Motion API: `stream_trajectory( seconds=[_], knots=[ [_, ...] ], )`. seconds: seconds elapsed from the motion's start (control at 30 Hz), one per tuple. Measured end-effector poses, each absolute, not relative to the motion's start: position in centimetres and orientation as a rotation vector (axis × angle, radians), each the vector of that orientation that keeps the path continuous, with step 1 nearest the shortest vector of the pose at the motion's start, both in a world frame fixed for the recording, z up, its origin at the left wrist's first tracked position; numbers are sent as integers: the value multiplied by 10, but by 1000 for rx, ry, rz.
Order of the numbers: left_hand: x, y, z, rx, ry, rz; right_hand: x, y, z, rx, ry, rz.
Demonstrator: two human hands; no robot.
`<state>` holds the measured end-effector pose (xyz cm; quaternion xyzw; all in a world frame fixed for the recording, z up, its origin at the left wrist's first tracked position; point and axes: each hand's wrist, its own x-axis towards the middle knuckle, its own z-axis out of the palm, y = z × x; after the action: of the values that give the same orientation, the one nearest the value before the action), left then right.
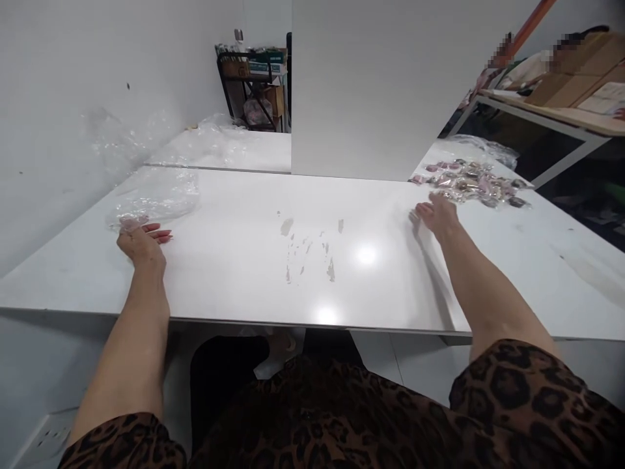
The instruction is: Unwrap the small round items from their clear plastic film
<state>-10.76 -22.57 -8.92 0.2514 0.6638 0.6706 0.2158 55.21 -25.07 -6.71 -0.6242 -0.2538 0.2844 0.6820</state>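
Observation:
My left hand (140,242) is at the near edge of a clear plastic bag (163,192) on the left of the white table (234,267). Its thumb and forefinger seem closed on the film, while the other fingers stretch out to the right. On the other side, my right hand (441,215) hovers low over the table with its fingers apart. It is beside a pile of small clear-wrapped pieces (471,182), pink, brown and dark. I see nothing held in it, though its far fingertips partly overlap the pile.
More clear film (219,140) lies at the back left by the wall. An upright white panel (356,85) stands behind the table. Further off are a loaded black rack (244,75) and, at right, another table (547,117) with cardboard boxes (576,71) and a person.

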Motion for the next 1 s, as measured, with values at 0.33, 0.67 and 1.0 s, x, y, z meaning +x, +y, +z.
stream_trajectory(
  seconds=[0.33, 0.67, 1.0],
  knots=[
    [-92, -232, -89, 678, 1791, 1987, 453, -327, -97, -1393, -853, 1087],
    [4, -336, -70, 1254, 917, 1563, 295, -327, -94, -1187, -1736, 989],
    [1, -381, -31, 1137, 1053, 1591, 256, -353, -54, -918, -1519, 1142]
  ],
)
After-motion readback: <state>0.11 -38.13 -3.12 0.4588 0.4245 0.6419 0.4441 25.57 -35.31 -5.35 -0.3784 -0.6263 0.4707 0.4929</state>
